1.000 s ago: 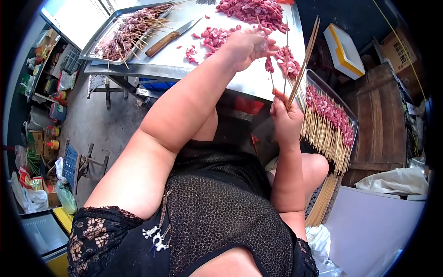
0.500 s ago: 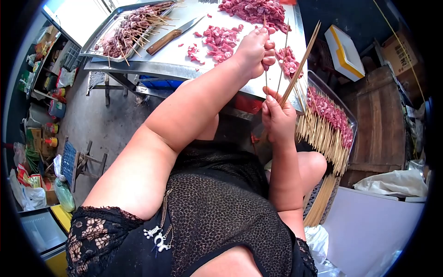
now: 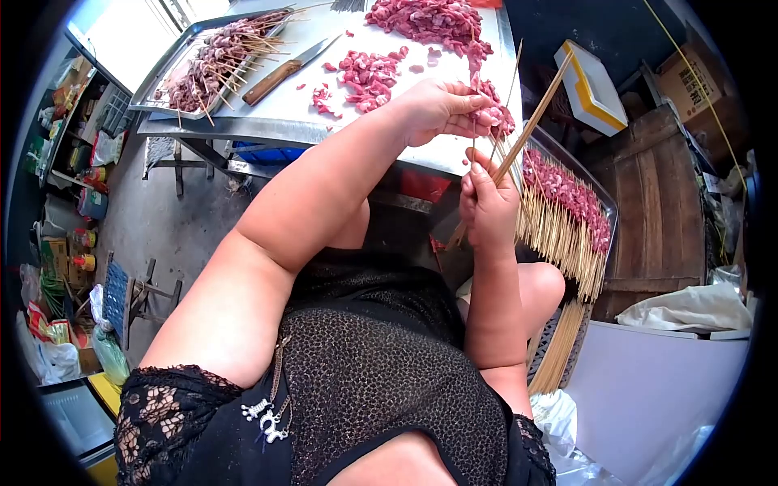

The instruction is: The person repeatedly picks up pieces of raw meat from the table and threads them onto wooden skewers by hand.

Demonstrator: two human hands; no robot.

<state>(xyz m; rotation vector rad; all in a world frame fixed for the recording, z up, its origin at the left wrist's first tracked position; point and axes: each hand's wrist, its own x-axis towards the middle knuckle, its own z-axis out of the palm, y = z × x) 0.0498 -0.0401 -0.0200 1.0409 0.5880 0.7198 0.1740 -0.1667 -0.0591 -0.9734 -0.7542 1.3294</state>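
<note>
My right hand (image 3: 492, 206) is closed around a bundle of bamboo skewers (image 3: 535, 113) pointing up and right. One thin skewer stands apart from the bundle, upright between thumb and fingers. Just above, my left hand (image 3: 442, 113) has thumb and fingers together at this skewer, around a piece of raw meat (image 3: 478, 84); the exact grip is partly hidden. Cut meat (image 3: 371, 77) lies loose on the metal table (image 3: 308, 93), with a larger heap (image 3: 425, 20) behind it. A wooden-handled knife (image 3: 279, 79) rests to the left.
At the table's left, a metal tray (image 3: 146, 99) holds several meat skewers. On the right, another tray (image 3: 613, 219) carries rows of skewered meat, with bare skewers (image 3: 561, 348) below it. A white and yellow foam box (image 3: 596, 89) and a wooden board (image 3: 652, 202) stand farther right.
My left hand has come down along the skewer toward my right hand, and its fingers have partly uncurled. My right hand keeps its hold on the skewers. The view has shifted slightly.
</note>
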